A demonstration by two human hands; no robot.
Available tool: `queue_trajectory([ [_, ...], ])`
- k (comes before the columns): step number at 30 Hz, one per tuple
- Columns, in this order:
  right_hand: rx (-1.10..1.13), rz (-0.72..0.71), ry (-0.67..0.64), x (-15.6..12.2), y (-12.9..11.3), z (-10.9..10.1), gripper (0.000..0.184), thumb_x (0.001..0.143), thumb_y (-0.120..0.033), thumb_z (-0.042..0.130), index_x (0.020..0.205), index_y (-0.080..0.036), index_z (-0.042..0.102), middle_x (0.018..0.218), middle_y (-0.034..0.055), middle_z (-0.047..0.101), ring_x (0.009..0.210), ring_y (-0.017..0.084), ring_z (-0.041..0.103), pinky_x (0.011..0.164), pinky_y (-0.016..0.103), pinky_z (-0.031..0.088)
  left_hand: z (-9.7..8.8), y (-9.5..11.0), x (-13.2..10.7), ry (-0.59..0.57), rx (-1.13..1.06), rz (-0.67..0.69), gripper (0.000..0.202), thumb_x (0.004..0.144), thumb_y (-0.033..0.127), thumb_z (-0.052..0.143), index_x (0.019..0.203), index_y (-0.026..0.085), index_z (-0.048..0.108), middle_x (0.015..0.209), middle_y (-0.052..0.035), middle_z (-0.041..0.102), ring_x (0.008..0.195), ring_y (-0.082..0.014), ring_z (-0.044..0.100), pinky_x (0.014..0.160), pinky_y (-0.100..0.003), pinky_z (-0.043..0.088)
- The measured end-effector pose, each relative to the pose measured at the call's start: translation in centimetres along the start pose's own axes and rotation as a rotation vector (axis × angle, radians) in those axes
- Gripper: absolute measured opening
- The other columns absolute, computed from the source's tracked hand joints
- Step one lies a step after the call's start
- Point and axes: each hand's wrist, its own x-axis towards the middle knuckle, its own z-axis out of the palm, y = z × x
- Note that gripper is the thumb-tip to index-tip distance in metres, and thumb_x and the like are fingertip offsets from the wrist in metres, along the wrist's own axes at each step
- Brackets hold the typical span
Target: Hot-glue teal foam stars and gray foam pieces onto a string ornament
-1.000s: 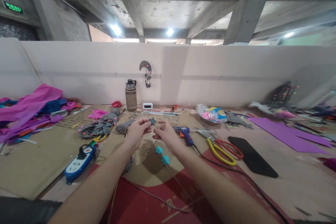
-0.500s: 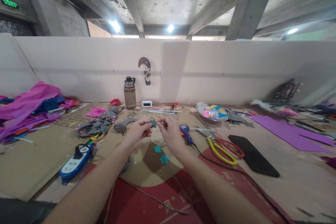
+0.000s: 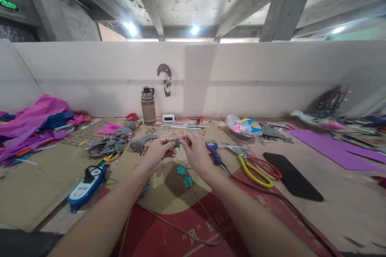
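Note:
Between my two hands, above the cardboard, is a small teal flower-shaped piece (image 3: 176,142). My left hand (image 3: 159,153) pinches it from the left, and my right hand (image 3: 195,152) pinches its right side with fingertips together. Below them hang or lie two brighter teal flower pieces, an upper flower (image 3: 181,170) and a lower flower (image 3: 188,182). A thin grey cord (image 3: 208,217) runs from the lower flower and loops across the red part of the board. Just right of my right hand lies a blue glue gun (image 3: 213,152) with a black cable.
Scissors (image 3: 256,172) with red and yellow handles and a black phone (image 3: 292,176) lie to the right. A blue-and-white power strip (image 3: 87,186) and grey felt pieces (image 3: 111,144) are at left. A bottle (image 3: 148,107) stands by the wall.
Both hands keep their pinch on the small flower piece, with hardly any movement. The view has shifted very slightly; the things on the table stay in place.

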Motion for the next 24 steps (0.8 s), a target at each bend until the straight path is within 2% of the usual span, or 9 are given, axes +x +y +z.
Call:
queue_trajectory([
  [6,0.001,-0.013,0.001,-0.05,-0.18,0.22,0.009,0.080,-0.022,0.050,0.076,-0.019,0.058,0.075,0.0024,0.056,0.071,0.016,0.049,0.065,0.027,0.038,-0.14,-0.14,0.02,0.030,0.038,0.011,0.018,0.063,0.028,0.071,0.071,0.012,0.065,0.054,-0.0007,0.057,0.047,-0.0087,0.054,0.046,-0.019,0.045],
  [13,-0.029,0.020,-0.004,0.25,0.28,-0.08,0.010,0.080,-0.024,0.050,0.075,-0.019,0.057,0.069,0.0013,0.055,0.069,0.016,0.049,0.065,0.027,0.037,-0.16,0.02,-0.01,-0.053,0.046,0.000,0.024,0.063,0.029,0.073,0.079,0.011,0.067,0.062,-0.0042,0.063,0.052,-0.0095,0.057,0.055,-0.022,0.050],
  [24,-0.135,-0.052,-0.010,0.25,0.00,-0.39,0.013,0.084,-0.025,0.046,0.074,-0.020,0.054,0.075,0.0037,0.054,0.074,0.018,0.050,0.067,0.029,0.039,-0.13,-0.34,0.19,-0.024,0.133,0.022,0.028,0.061,0.032,0.075,0.078,0.011,0.068,0.062,-0.0053,0.064,0.053,-0.0121,0.060,0.055,-0.025,0.052],
])
